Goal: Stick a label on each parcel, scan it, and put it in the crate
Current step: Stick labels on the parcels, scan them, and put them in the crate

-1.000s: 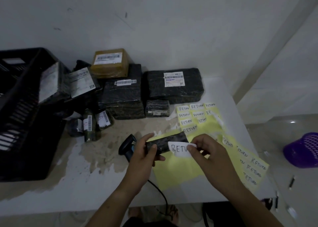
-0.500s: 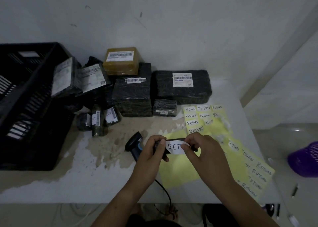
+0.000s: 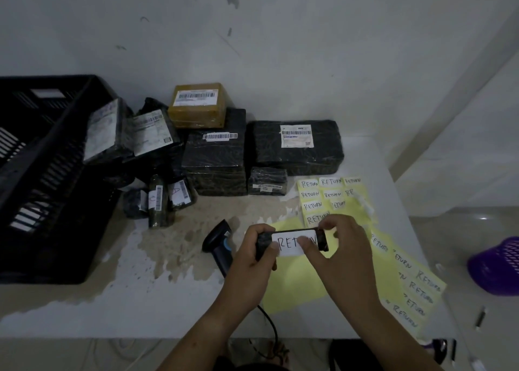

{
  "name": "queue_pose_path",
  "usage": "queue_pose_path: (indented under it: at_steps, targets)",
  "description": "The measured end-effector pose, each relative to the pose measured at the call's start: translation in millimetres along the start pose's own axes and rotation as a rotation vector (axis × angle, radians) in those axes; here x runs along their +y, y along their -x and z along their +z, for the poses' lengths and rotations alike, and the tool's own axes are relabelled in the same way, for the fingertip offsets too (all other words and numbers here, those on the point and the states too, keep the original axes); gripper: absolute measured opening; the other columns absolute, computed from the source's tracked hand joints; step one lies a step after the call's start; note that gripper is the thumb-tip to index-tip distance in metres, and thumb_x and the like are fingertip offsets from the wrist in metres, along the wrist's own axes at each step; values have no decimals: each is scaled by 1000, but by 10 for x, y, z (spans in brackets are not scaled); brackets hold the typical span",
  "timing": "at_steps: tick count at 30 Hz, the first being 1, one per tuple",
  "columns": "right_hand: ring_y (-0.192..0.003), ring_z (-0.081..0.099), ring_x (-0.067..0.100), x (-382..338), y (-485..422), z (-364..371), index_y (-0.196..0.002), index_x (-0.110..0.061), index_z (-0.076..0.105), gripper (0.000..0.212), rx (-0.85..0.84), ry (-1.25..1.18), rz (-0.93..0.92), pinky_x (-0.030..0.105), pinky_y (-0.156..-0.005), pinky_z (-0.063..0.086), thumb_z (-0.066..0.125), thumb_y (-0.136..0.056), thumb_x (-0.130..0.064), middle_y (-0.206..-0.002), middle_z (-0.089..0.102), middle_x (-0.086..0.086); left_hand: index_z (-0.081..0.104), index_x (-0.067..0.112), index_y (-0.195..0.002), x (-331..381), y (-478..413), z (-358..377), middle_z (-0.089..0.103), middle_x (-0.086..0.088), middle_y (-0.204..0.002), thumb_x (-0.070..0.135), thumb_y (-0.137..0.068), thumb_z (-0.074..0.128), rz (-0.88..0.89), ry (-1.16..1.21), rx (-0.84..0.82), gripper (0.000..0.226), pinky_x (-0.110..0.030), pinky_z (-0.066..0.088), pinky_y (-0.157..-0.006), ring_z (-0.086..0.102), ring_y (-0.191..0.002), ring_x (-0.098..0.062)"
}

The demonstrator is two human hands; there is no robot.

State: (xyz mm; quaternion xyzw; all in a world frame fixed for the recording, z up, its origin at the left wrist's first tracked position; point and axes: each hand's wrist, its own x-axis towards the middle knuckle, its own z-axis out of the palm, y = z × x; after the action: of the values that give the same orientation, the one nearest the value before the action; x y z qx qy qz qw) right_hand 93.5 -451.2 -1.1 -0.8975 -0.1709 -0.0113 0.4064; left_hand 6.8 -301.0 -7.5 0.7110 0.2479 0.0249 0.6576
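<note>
A small black parcel (image 3: pixel 263 242) is gripped at its left end by my left hand (image 3: pixel 254 258), above the table's front. A white RETURN label (image 3: pixel 289 244) lies on its face. My right hand (image 3: pixel 337 252) holds the parcel's right end, with its thumb pressing on the label. A black barcode scanner (image 3: pixel 217 240) lies on the table just left of my hands. Yellow sheets of RETURN labels (image 3: pixel 323 196) lie beneath and to the right. The black crate (image 3: pixel 42 174) stands at the left.
Several wrapped parcels, black ones (image 3: pixel 295 146) and a brown box (image 3: pixel 198 105), are piled against the wall behind. Small dark parcels (image 3: pixel 158 199) lie beside the crate. A purple basket (image 3: pixel 497 266) sits on the floor to the right. The scanner cable hangs over the table's front edge.
The label, held by one edge off the parcel a second ago, now lies flat on the parcel with my right thumb on it. Both hands stay together.
</note>
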Motion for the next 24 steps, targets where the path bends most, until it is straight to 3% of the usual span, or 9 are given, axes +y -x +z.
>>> queue_pose_path:
  at_steps: [3,5,7,9,13,15,18,21,24]
  targets:
    - [-94,59,2,-26,-27,-25,-118,-34,48,32,-114,-335,259,19,-70,48,64,-91,-38,-115,55,-21,54,33,-120,47,-1,12,59,11,-77,30,-104,55,2,51,-16,16,-21,44,-66,54,-70,-10]
    - [-82,67,5,-69,-45,-23,-120,-33,50,24,-229,-535,341,24,-67,55,56,-97,-35,-104,65,-10,52,32,-120,96,-7,45,64,13,-87,33,-100,61,9,66,-28,22,-23,50,-69,60,-76,-12]
    - [-74,70,17,-116,-57,-18,-113,-29,54,16,-251,-613,358,34,-66,58,55,-98,-34,-91,70,-3,48,35,-123,121,-17,63,64,21,-101,27,-100,62,63,16,-11,28,-25,53,-73,64,-88,-11]
    - [-70,69,22,-146,-78,-21,-107,-23,56,11,-230,-645,358,36,-64,57,54,-99,-30,-87,70,0,45,36,-126,142,-17,54,58,28,-107,20,-103,58,139,-26,-5,31,-25,52,-76,62,-92,-6]
    - [-72,70,23,-164,-133,-54,-108,-18,57,13,-230,-706,382,34,-64,57,46,-103,-24,-95,69,9,53,33,-123,203,1,22,58,8,-114,17,-107,48,205,-33,-19,23,-23,49,-78,61,-87,-6]
    - [-83,68,16,-181,-143,-76,-116,-22,54,15,-214,-687,327,32,-68,59,47,-103,-22,-106,66,1,58,27,-119,222,-7,17,58,-2,-113,15,-107,48,219,-11,-8,20,-22,47,-76,60,-83,-8]
    - [-95,63,6,-178,-145,-128,-126,-32,51,29,-208,-609,130,31,-71,59,55,-99,-23,-122,55,-20,64,28,-113,260,-31,8,59,-2,-102,13,-105,52,211,17,-17,20,-22,47,-74,60,-79,-10]
    - [-114,57,4,-160,-156,-146,-117,-40,64,27,-280,-416,-51,27,-75,57,62,-95,-25,-138,44,-19,67,36,-112,262,-78,-6,62,14,-110,23,-101,61,208,-9,-25,18,-26,52,-83,65,-95,-7]
    - [-115,56,1,-150,-164,-145,-109,-32,70,21,-252,-348,-105,16,-75,52,67,-92,-20,-128,54,-17,67,36,-115,240,-116,-24,62,24,-113,24,-99,65,186,-41,-12,21,-31,54,-93,65,-107,-5]
